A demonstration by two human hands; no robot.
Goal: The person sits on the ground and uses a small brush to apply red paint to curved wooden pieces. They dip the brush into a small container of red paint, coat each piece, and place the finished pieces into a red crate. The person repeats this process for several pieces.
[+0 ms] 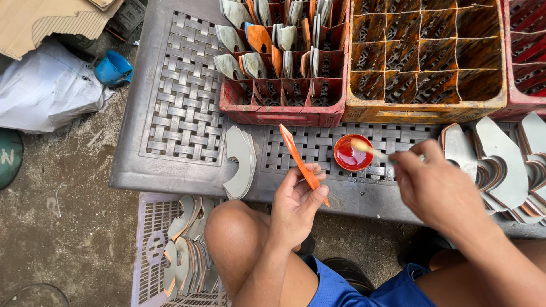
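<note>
1. Ahead of the left hand [296, 199], the grey woven tabletop [182, 108] is open.
2. Between the two hands stands the small red paint cup [352, 153].
3. Beyond the hands, the red crate [284, 108] and yellow crate [426, 108] form a wall.
4. Right of the right hand [435, 190], stacked grey pieces [500, 170] block passage.

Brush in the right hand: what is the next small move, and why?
Probably lift the brush from the small round red paint cup to the orange flat piece that the left hand holds edge-up; the right hand has its tip dipped in paint.
</note>
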